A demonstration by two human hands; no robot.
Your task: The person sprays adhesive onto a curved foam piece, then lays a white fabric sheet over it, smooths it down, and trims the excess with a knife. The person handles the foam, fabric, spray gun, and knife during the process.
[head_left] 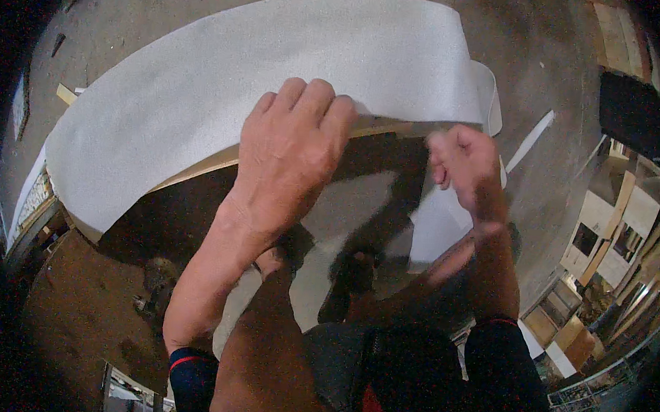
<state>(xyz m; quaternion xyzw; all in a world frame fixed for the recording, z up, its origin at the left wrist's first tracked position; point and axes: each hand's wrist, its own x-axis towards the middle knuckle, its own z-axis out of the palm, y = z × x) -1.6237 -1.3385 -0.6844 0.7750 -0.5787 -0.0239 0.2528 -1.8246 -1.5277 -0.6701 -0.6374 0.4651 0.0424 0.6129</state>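
Observation:
A long piece covered in white, textured sheet material (203, 75) stretches across the upper view. Below its near edge shows a pale wooden strip (199, 172). My left hand (292, 142) is closed over that near edge, with its knuckles up and fingertips hidden; the sheet's edge lies under it. Close to the right end of the same edge, my right hand (468, 164) is held with its fingers curled in. It is partly smeared by motion, and whatever it may hold cannot be made out.
A white piece (439, 229) lies low, below my right hand. On the floor to the right is a thin white strip (532, 141). Wooden boards and frames (609, 218) are piled at the far right. A brown board-like surface (82, 306) stands at the lower left.

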